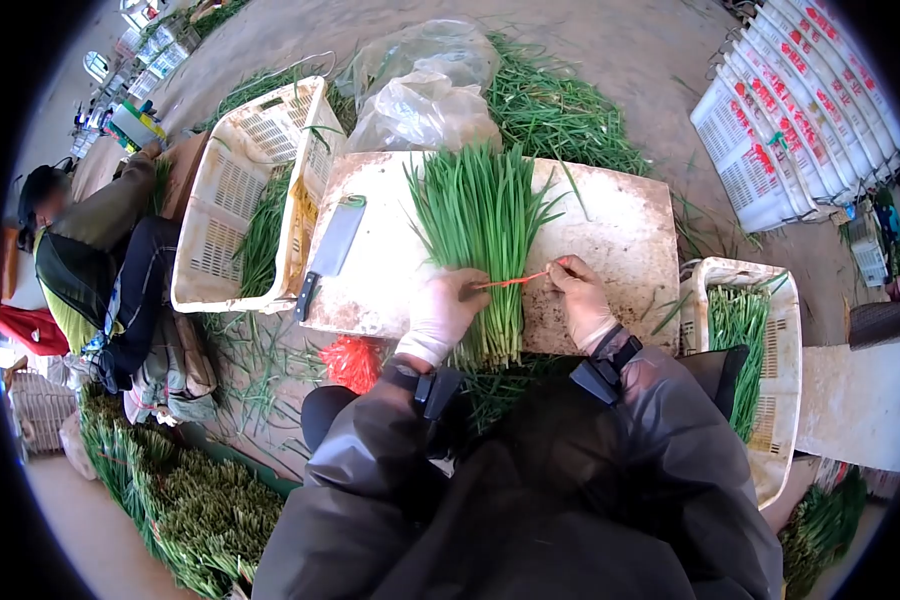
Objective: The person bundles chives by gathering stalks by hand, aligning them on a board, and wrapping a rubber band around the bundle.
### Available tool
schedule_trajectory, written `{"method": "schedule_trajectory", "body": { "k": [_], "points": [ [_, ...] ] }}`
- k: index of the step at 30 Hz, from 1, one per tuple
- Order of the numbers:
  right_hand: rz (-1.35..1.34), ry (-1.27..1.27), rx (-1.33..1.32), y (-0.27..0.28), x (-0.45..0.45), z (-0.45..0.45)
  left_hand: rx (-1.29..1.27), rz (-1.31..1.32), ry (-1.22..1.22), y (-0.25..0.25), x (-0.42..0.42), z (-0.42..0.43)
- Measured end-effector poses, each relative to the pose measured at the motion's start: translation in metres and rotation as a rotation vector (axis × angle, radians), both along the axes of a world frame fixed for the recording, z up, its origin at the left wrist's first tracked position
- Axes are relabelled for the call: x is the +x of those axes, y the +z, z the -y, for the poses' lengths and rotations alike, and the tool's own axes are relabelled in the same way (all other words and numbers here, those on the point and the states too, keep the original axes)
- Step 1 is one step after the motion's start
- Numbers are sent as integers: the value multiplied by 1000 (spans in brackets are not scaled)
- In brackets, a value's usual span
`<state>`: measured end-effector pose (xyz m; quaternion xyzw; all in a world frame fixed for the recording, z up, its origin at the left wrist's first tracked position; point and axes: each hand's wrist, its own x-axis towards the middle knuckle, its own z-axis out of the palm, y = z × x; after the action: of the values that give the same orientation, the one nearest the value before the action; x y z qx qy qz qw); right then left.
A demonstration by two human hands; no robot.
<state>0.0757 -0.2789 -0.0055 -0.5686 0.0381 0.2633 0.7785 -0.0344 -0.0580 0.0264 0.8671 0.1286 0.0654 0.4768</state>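
Bright, soft light; fisheye-bent, dark-rimmed edges, seemingly blurred.

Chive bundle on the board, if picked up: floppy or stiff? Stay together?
The chive bundle is probably floppy at the leaf end, where long thin blades fan out. The paler stem end looks likely stiffer, being packed closer. Some strands may slip out if lifted now: the red tie is stretched between left hand and right hand, with no knot visible.

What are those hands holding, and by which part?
A thin orange-red tie, across the bundle of long green leaves: the right hand pinches its right stretch, the left hand its left.
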Motion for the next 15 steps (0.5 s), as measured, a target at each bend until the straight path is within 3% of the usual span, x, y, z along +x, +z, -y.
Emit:
{"method": "schedule_trajectory", "body": {
  "k": [6,7,9,10,12,14,15],
  "points": [
    [84,37,-51,18,-13,-5,134,57,-18,8,6,4],
    [234,57,-86,16,-13,-7,121,39,-11,14,8,7],
    [168,119,-64,26,-16,-7,94,3,2,29,11,16],
    [136,152,-54,29,-16,-7,219,78,-34,38,13,22],
    [908,246,-477,5,-7,-5,466,228,-102,48,17,34],
    [1121,269,-565,-19,-3,-6,397,186,-208,39,24,38],
    [947,249,-442,-20,-4,-12,422,193,-240,34,28,40]
  ]
}}
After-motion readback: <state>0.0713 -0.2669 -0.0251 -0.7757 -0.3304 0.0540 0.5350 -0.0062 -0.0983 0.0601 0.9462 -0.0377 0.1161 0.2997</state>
